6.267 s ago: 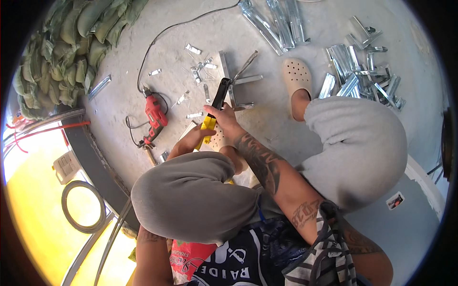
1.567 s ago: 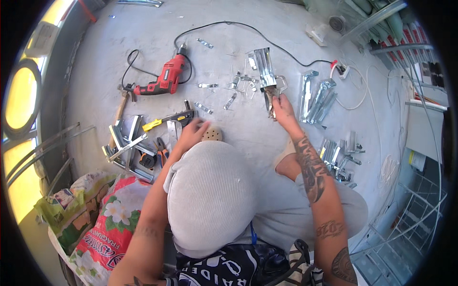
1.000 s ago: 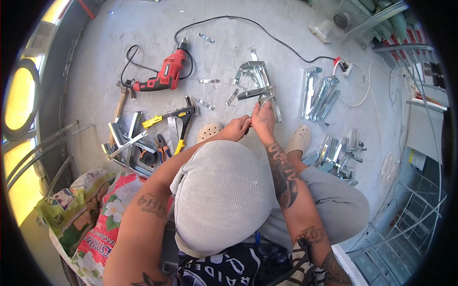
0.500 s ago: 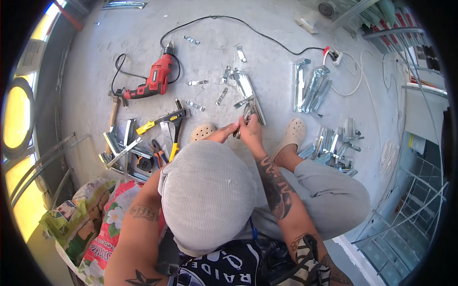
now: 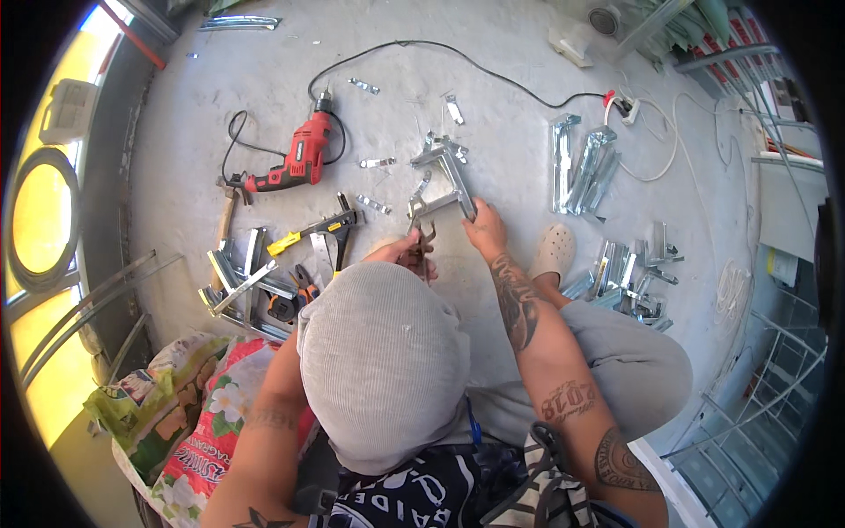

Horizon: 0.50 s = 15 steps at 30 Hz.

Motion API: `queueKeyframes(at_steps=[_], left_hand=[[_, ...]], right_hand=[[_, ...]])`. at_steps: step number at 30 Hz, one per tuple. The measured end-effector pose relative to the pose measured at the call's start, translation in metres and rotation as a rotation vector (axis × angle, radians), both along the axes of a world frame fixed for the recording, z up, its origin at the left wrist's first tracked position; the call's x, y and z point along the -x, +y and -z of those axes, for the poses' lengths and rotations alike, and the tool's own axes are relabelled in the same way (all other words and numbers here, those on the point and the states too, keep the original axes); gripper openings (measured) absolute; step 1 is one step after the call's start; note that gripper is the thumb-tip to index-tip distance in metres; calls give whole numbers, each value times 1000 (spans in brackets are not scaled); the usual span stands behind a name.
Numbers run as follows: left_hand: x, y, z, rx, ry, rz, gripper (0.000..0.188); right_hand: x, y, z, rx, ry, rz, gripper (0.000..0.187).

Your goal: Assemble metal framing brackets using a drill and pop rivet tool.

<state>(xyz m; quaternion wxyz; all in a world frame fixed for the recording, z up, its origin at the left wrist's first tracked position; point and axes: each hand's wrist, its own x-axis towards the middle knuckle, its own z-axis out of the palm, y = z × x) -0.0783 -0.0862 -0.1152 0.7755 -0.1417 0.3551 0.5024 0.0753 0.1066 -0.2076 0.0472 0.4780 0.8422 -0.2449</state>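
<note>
My right hand is closed round the near end of a bent galvanized metal channel, just in front of me. The channel has an angled arm at its far end and another piece slanting left at its near end. My left hand grips a dark metal plier-like tool, its jaws close to the slanting piece. Whether the jaws touch the metal, I cannot tell. My cap hides part of the left wrist. Small bent metal clips, one of them a silver clip, lie beyond the hands.
A red corded drill lies at the far left, near a hammer. A yellow-black hand tool, orange-handled pliers and a tape measure lie left. Cut channels and a metal pile lie right.
My hands have parted: the right has moved onto the channel's near end, and the left has drawn back left with the tool. The channel has turned, showing its bent ends.
</note>
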Motion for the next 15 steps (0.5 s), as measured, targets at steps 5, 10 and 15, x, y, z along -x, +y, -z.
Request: queueKeyframes(at_steps=[5,10,15], left_hand=[[62,-25,-56,-41,474,39,51],[120,-11,-147,-278,795,-419,34],[143,19,-218,-564,929,-366,32]], right_hand=[[10,39,0,325,42,40,43],[12,82,-93,1083,498,157,40],[30,83,-219,1528,808,-87,43]])
